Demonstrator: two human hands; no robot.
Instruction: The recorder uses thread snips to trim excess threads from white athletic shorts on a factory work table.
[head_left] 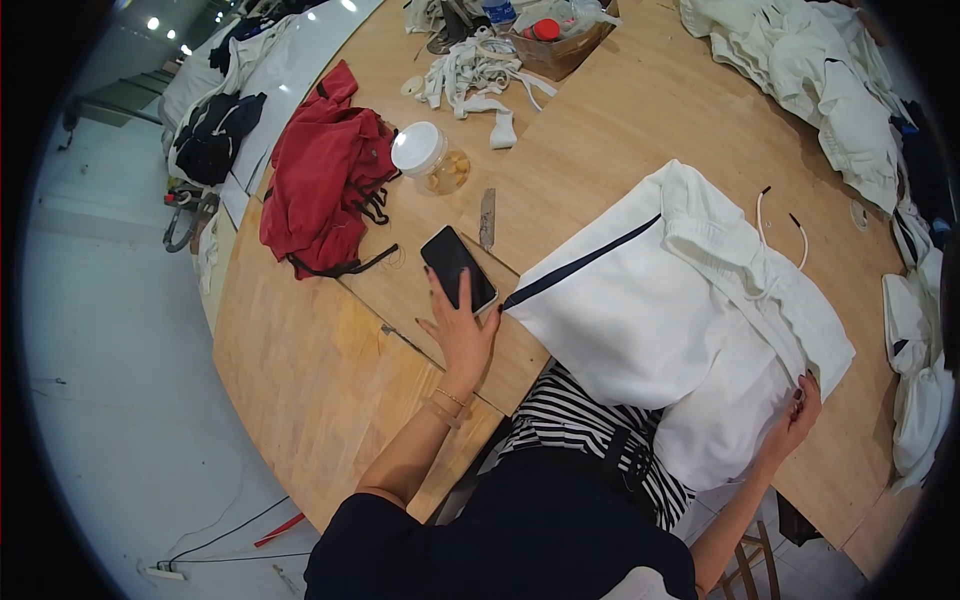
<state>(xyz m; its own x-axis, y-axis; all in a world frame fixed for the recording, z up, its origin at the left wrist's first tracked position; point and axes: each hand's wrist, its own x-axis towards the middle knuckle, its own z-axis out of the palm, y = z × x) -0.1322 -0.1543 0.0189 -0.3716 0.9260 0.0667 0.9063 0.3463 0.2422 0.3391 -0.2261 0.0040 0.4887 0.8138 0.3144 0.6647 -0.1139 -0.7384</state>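
My left hand [462, 330] rests with its fingers spread, the fingertips touching a black smartphone [459, 268] that lies screen up on the wooden table. To the right, white drawstring pants [640, 310] with a dark navy side stripe are spread over the table's front edge, partly onto my lap. Their gathered waistband points away from me, and the cord's two dark-tipped ends lie on the wood. My right hand [793, 422] has its fingers closed on the fabric at the right side of the pants.
Beyond the phone are a metal strip [487, 220], a clear jar with a white lid [420, 150] and a red bag-like cloth item [320, 180]. White straps [475, 75] lie by a cardboard box [565, 50] farther back. White garments [800, 70] are heaped at the far right.
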